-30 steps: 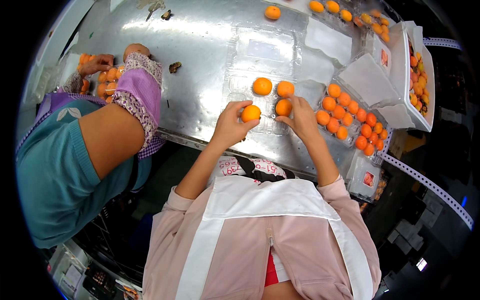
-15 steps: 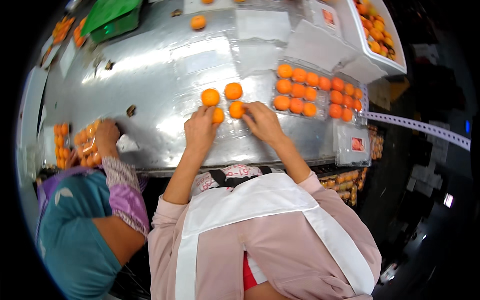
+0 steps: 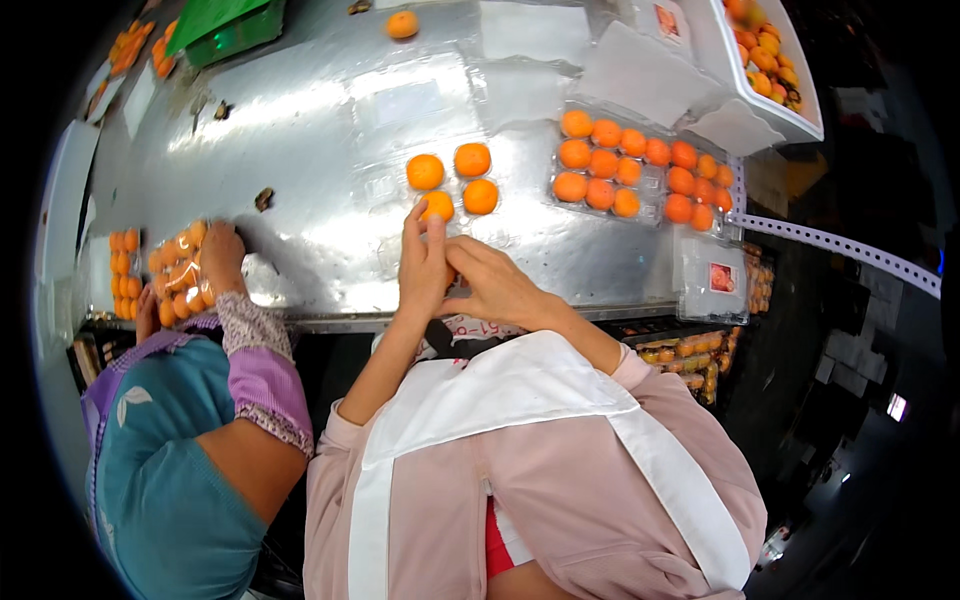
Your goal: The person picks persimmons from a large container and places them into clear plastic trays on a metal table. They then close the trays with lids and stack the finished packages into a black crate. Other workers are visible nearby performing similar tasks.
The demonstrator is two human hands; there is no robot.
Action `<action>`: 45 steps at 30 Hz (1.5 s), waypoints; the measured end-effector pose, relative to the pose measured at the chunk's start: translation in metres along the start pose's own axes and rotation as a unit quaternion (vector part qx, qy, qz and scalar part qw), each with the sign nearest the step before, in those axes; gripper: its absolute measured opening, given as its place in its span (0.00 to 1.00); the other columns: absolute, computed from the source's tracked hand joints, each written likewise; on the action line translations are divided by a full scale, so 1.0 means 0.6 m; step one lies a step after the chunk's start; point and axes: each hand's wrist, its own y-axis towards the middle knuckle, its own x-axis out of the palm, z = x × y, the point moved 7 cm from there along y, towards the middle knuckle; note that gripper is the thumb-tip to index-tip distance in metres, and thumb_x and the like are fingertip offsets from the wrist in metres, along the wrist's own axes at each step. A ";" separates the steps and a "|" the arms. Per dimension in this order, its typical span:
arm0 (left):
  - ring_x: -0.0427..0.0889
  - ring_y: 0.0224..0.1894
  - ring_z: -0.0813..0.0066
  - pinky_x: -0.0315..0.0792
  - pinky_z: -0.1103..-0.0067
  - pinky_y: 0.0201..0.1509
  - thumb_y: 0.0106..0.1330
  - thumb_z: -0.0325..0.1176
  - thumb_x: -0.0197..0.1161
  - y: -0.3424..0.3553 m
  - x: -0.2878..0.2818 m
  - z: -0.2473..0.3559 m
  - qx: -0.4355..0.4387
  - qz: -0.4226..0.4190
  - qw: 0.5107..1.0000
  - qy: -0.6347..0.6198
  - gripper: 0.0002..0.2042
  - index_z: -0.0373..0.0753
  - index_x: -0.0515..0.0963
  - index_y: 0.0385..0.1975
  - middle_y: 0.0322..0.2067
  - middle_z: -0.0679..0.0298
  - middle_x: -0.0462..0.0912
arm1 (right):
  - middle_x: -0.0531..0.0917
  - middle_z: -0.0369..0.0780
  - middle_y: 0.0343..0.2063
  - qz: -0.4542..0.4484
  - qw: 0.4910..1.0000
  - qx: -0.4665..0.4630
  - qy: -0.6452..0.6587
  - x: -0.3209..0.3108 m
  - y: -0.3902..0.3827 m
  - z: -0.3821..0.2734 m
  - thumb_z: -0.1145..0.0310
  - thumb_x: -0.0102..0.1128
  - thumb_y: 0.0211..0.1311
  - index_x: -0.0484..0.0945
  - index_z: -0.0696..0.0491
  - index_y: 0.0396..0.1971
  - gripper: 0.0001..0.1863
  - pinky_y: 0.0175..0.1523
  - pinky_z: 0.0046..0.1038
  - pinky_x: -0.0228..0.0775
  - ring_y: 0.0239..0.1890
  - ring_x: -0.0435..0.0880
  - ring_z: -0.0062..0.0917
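Note:
My left hand (image 3: 424,268) and my right hand (image 3: 492,278) meet close to the table's front edge. Between them an orange fruit (image 3: 452,274) is held, mostly hidden by the fingers. The left fingertips point forward and lie against or just over a second orange fruit (image 3: 437,207) in a clear plastic tray (image 3: 500,240). Beside that one sit another orange fruit (image 3: 480,197) and a back pair, an orange fruit (image 3: 425,171) on the left and an orange fruit (image 3: 472,159) on the right.
Filled clear packs (image 3: 600,160) stand to the right, below a white crate (image 3: 790,115) of fruit. An empty clear tray (image 3: 410,100) lies ahead. At left, a co-worker's hand (image 3: 222,255) rests on a filled pack (image 3: 180,270). A green box (image 3: 225,35) stands far left.
Both hands have drawn back toward me and come together, with a fruit now between them. My right hand has left the front right fruit in the tray.

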 end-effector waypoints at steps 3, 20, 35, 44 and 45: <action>0.66 0.48 0.73 0.59 0.77 0.56 0.69 0.54 0.35 0.002 0.005 -0.021 0.015 -0.024 0.999 -0.022 0.27 0.41 0.57 0.60 0.46 0.59 0.66 | 0.72 0.44 0.41 -0.008 1.000 0.006 -0.029 0.010 -0.014 0.014 0.69 0.66 0.42 0.68 0.56 0.45 0.27 0.48 0.33 0.66 0.44 0.72 0.38; 0.75 0.38 0.80 0.71 0.84 0.38 0.61 0.31 0.58 -0.005 -0.116 -0.048 0.027 0.082 0.996 -0.035 0.13 0.36 0.72 0.44 0.42 0.63 0.75 | 0.75 0.38 0.40 0.204 0.941 0.011 -0.268 -0.060 -0.036 0.114 0.65 0.72 0.34 0.73 0.51 0.42 0.29 0.49 0.31 0.59 0.42 0.71 0.32; 0.70 0.32 0.80 0.67 0.84 0.33 0.56 0.27 0.60 -0.013 -0.178 -0.097 0.035 0.204 0.974 0.087 0.13 0.39 0.74 0.42 0.36 0.67 0.73 | 0.78 0.36 0.37 0.165 0.934 0.002 -0.315 -0.076 -0.016 0.103 0.59 0.67 0.42 0.77 0.49 0.40 0.22 0.47 0.30 0.59 0.41 0.72 0.28; 0.72 0.27 0.82 0.69 0.85 0.29 0.59 0.28 0.58 0.016 -0.189 -0.154 -0.011 0.144 0.988 0.058 0.15 0.37 0.71 0.46 0.32 0.65 0.73 | 0.76 0.44 0.40 0.235 0.950 -0.044 -0.201 -0.221 0.303 0.103 0.62 0.65 0.49 0.72 0.54 0.45 0.23 0.45 0.33 0.68 0.41 0.76 0.35; 0.72 0.26 0.84 0.69 0.86 0.28 0.60 0.28 0.58 0.022 -0.184 -0.164 -0.029 0.104 0.993 0.044 0.14 0.37 0.71 0.46 0.30 0.67 0.73 | 0.75 0.45 0.41 0.230 0.946 -0.031 -0.225 -0.227 0.354 0.117 0.61 0.64 0.49 0.72 0.52 0.46 0.23 0.46 0.34 0.68 0.42 0.75 0.35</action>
